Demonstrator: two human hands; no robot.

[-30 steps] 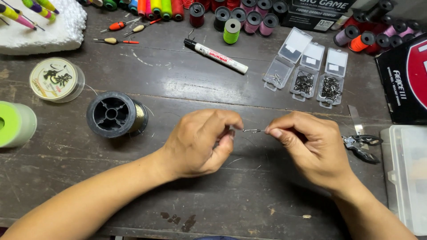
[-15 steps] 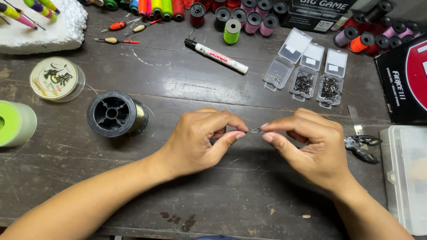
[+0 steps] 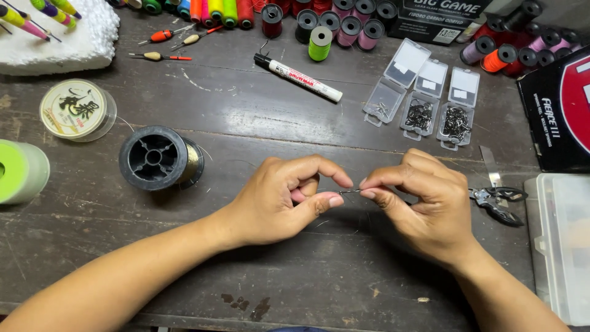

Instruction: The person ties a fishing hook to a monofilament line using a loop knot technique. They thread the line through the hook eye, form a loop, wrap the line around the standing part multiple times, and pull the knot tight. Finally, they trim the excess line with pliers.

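Left hand (image 3: 276, 200) and right hand (image 3: 424, 206), held just above the middle of the dark wooden bench (image 3: 295, 123), fingertips facing each other. Both hands are curled nearly closed: the left thumb and forefinger draw together in a pinch, and the right thumb and forefinger press together likewise. Between the two pinches runs a small thin metal piece (image 3: 350, 192), gripped at its right end by the right hand; whether the left fingertips actually touch its other end cannot be told, and its kind is too small to make out.

Just beside the right hand, on the bench, lie small black pliers (image 3: 499, 203). To the left of the left hand stands a black spool (image 3: 157, 158) wound with olive line, and farther left a flat clear spool (image 3: 77, 110) and a green reel (image 3: 18, 172) at the edge. Beyond the hands lie a white marker (image 3: 299, 77) and three small clear boxes (image 3: 430, 98) with open lids, holding tiny dark metal parts. A row of coloured thread spools (image 3: 319, 24) lines the far edge. A clear plastic case (image 3: 562, 246) sits at the right edge.
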